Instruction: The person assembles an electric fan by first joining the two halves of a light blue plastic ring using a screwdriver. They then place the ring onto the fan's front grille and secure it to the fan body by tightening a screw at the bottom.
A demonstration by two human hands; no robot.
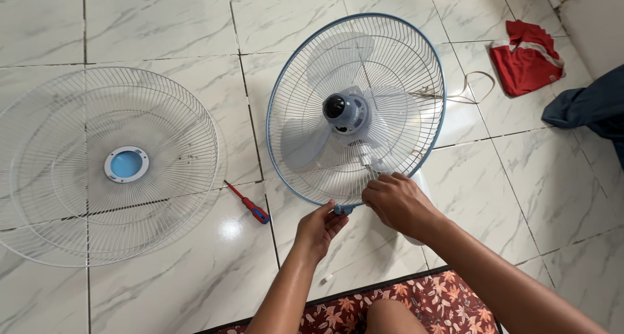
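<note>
Directly between my two sets of fingertips, at the lowest point of the blue rim, sits a small blue clip, and this is the one relation that matters here. My left hand approaches it from below and from the left: its fingers are curled closed, and the thumb and forefinger appear pinched on the clip's underside, though the contact itself is partly hidden by the knuckles. My right hand lies just to the right of the clip and slightly above it; its fingers are bent and gathered, with the tips pressed against the wires of the fan guard just inside the rim. I cannot tell whether those tips grip a wire or merely bear on it. Both hands are about equally near the clip; the left is the one on it. The guard stands tilted, its face turned up toward me, so the rim runs left to right across the gap between my fingertips, and the clip straddles it crosswise. Beyond the fingers, up the face of the guard, the pale blades and the dark-capped hub are in place. Well to the left of my left hand, a red-and-blue screwdriver lies on the tiled floor, touching neither hand, and farther left rests the detached front grille, flat and apart.
</note>
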